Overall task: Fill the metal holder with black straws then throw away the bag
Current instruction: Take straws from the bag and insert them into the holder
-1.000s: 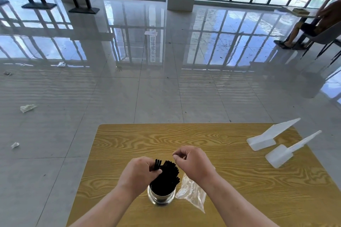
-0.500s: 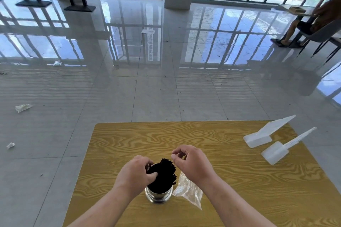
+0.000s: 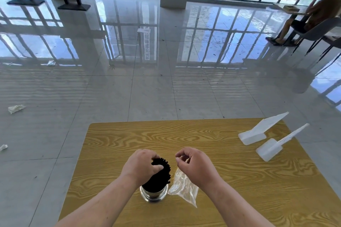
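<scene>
1. The straws [image 3: 160, 172], stood in the holder [image 3: 154, 195] on the table [image 3: 110, 153], are gripped at their tops by the left hand [image 3: 141, 167].
2. The right hand [image 3: 196, 167] is held curled over the bag [image 3: 184, 189] beside the holder; whether it is pinched cannot be told.
</scene>
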